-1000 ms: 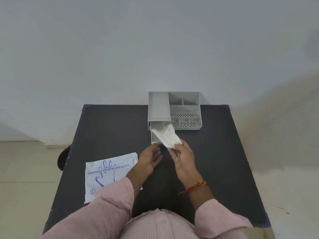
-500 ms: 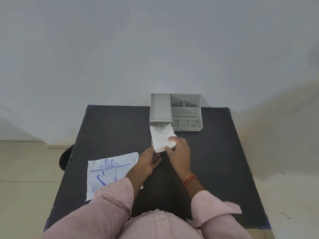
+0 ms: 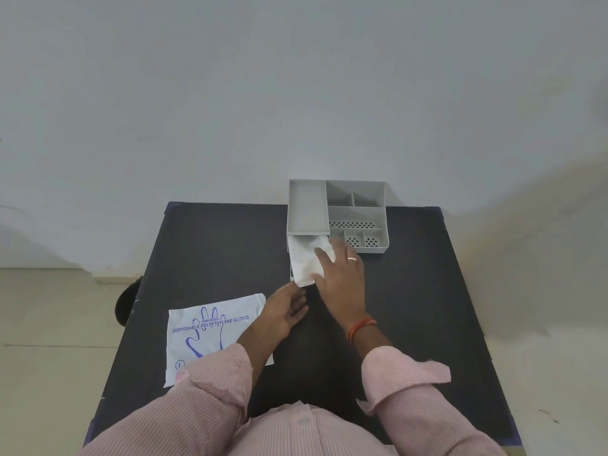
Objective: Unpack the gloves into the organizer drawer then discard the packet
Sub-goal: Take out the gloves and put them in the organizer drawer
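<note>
A grey organizer (image 3: pixel 357 213) stands at the far edge of the black table (image 3: pixel 210 251). Its drawer (image 3: pixel 291 274) is pulled out toward me on the left side. A white bundle of gloves (image 3: pixel 306 263) lies in the drawer and hangs a little over its front edge. My right hand (image 3: pixel 340 274) lies flat on the gloves, fingers spread, pressing them down. My left hand (image 3: pixel 286 312) hovers just in front of the drawer, fingers apart, holding nothing. The white glove packet (image 3: pixel 210 330) with blue print lies flat on the table to the left, partly under my left sleeve.
A white wall rises right behind the organizer. A dark round object (image 3: pixel 126 306) sits on the floor beside the table's left edge. Tiled floor shows on the left.
My right hand carried the gloves from above the table's middle forward into the drawer and now presses them flat. My left hand stayed near the drawer front.
</note>
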